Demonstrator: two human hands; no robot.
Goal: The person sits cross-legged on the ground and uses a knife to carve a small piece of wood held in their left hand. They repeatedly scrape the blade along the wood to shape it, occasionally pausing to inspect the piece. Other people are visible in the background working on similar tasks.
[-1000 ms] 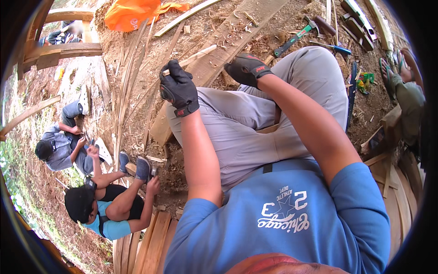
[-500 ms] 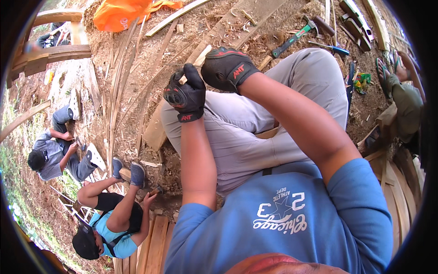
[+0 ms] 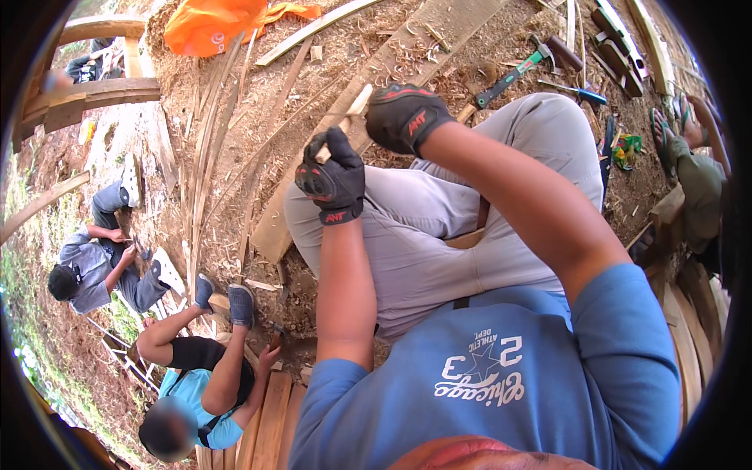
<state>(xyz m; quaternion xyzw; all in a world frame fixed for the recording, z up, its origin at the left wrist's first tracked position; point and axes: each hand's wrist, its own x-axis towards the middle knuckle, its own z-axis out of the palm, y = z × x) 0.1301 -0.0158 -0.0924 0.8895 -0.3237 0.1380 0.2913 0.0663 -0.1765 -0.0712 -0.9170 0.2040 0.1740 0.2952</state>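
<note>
My left hand (image 3: 332,178), in a black glove with red marks, is closed around a short pale wooden stick (image 3: 359,102). The stick slants up and away past the thumb, and its lower end shows at the fingers. Just right of the stick, my right hand (image 3: 406,119), in a matching glove, is curled shut with its knuckles up. A thin dark strip like a blade runs from it across the stick; its handle, if any, is hidden in the fist. Both hands are above my crossed legs, over a long flat board (image 3: 283,221) on the ground.
Wood shavings cover the ground. A green-handled hammer (image 3: 513,77), a blue-handled tool (image 3: 583,92) and wooden-bodied planes (image 3: 619,63) lie at far right. Long thin strips (image 3: 210,125) and an orange bag (image 3: 207,27) are at far left. Other people sit at left and right.
My right hand has shifted right relative to the stick, baring more of it. The left hand still grips the stick. The whole view has also slid slightly.
</note>
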